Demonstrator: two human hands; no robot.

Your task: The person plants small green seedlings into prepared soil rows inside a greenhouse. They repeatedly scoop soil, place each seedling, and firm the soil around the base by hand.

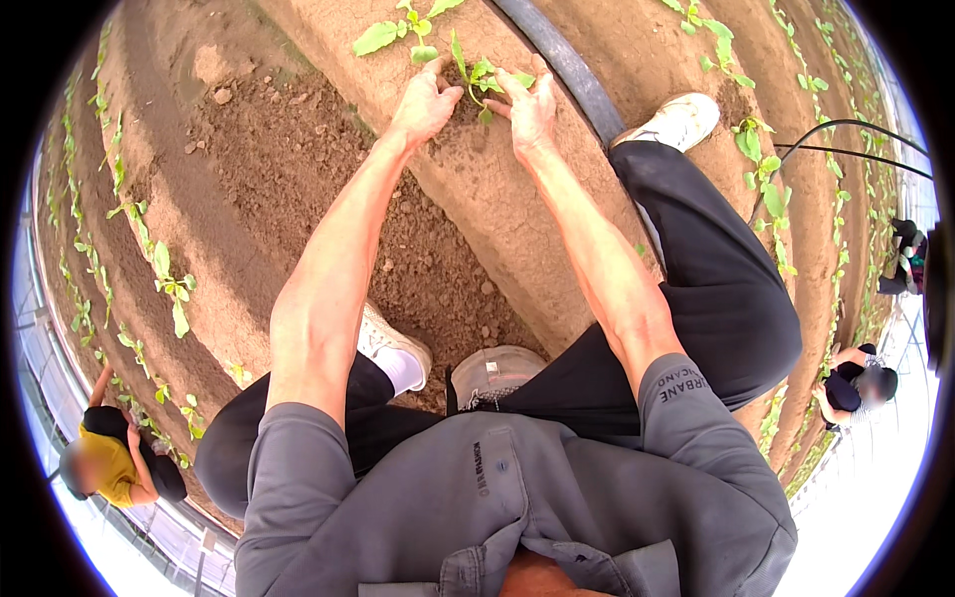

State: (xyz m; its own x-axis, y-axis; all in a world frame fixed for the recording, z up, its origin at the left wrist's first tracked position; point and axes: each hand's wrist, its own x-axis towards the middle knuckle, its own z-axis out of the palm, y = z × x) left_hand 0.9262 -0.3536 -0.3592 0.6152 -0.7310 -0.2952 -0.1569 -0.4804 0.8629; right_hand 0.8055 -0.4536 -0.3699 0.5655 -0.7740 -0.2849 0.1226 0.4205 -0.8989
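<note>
A small green seedling (481,76) stands in loosened dark soil on a raised bed, between my two hands. My left hand (426,107) is at its left, thumb and fingers apart, the fingertips down at the soil. At the plant's right is my right hand (531,111), its fingers spread. The right thumb reaches toward the seedling's stem, and the forefinger lies by a leaf. Whether either hand touches the plant I cannot tell. Just beyond, another leafy seedling (406,34) grows on the same bed.
A dark hose (567,66) runs along the bed, beside my right shoe (686,119). A furrow of crumbly soil (423,254) lies under my arms. A grey bag-like thing (495,372) rests between my legs. Thin black tubes (856,139) arch at right. People crouch at both sides.
</note>
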